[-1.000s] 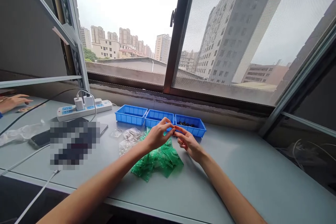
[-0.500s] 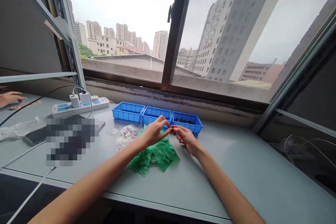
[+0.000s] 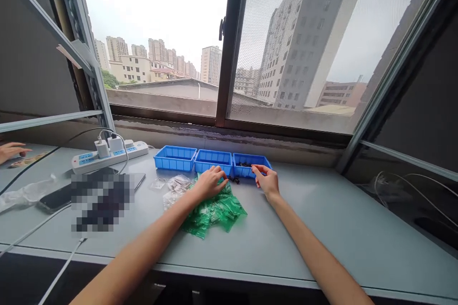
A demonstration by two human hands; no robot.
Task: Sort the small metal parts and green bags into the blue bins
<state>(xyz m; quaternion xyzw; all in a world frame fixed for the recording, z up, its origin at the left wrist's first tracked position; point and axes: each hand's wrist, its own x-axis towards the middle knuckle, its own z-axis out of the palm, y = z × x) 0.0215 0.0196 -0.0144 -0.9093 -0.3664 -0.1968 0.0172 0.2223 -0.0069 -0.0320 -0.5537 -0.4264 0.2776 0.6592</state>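
My left hand hovers over or rests on a pile of green plastic bags, its fingers loosely bent and thumb apart, with nothing visible in it. Just right of its fingertips, small dark parts lie on the table. My right hand is at the front right of the right blue bin, thumb and forefinger pinched together over its edge. Whatever they pinch is too small to make out. More small black parts lie inside that bin.
Two more blue bins, a middle one and a left one, stand in the row. Clear bags lie left of the green pile. Further left are a power strip, cables and a dark phone. Another person's hand shows at far left.
My hands were together, fingertips meeting above the green bags. Now they are apart: the right has moved right to the right bin, and the left has loosened its pinch. The view has shifted slightly.
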